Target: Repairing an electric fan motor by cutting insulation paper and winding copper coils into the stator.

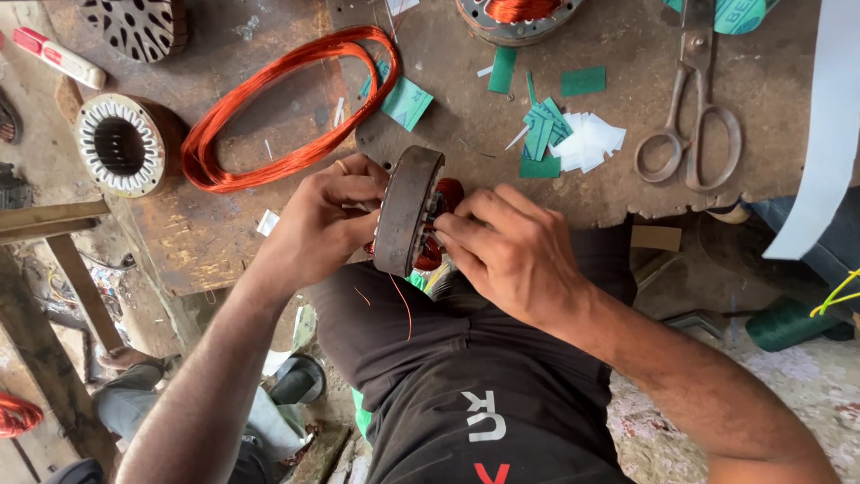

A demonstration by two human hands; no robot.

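A rusty round motor stator (pixel 408 211) stands on edge at the near rim of the metal workbench (pixel 448 54), over my lap. My left hand (pixel 318 220), with a ring on one finger, grips its left face. My right hand (pixel 511 251) holds its right face, fingertips pressed on the red copper winding (pixel 450 193) that bulges out of the core. A thin loose copper wire (pixel 403 305) hangs down from the stator over my dark trousers.
A large loop of orange copper wire (pixel 278 108) lies on the bench behind my left hand. An empty stator core (pixel 121 143) sits at the left. Green and white paper slips (pixel 564 134), scissors (pixel 690 125) and a green thread spool (pixel 784 323) are to the right.
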